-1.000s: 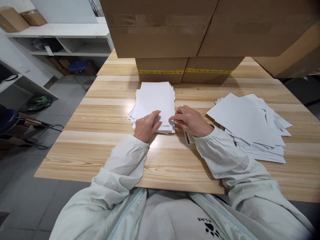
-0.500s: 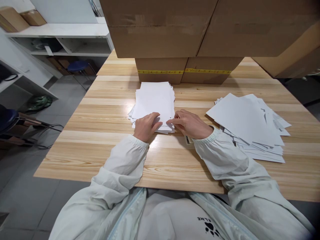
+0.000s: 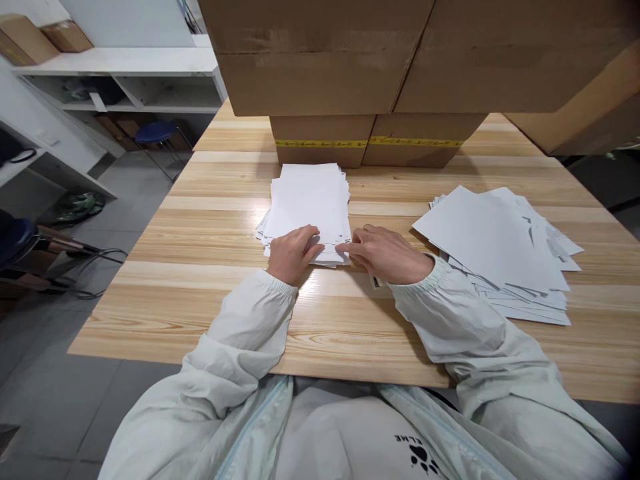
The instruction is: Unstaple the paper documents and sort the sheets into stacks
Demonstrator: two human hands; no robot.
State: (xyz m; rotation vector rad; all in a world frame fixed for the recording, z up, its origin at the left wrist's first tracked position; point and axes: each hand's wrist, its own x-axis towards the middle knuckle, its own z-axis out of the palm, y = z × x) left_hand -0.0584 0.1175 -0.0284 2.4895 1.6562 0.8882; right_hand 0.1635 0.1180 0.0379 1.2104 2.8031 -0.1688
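A stack of white paper sheets [image 3: 310, 197] lies in front of me, its edges uneven. My left hand [image 3: 291, 255] rests on its lower left corner, thumb and index finger apart on the top sheet. At the lower right edge, my right hand [image 3: 390, 255] touches the sheets with its outstretched index fingertip. Its other fingers are bent and partly hidden. Small dark print marks show on the paper near that fingertip. A small pale object with a dark part [image 3: 376, 282] is mostly hidden beneath my right hand; its kind cannot be made out.
To the right lies a looser, fanned pile of white papers [image 3: 500, 240]. Large cardboard boxes [image 3: 320, 60] are stacked at the back of the wooden table [image 3: 200, 293]. Beyond the left edge are a blue stool [image 3: 156, 132] and white shelving [image 3: 130, 61].
My right hand has shifted slightly right, its index finger drawn back toward the stack's right edge, uncovering more print marks. My left hand has hardly moved.
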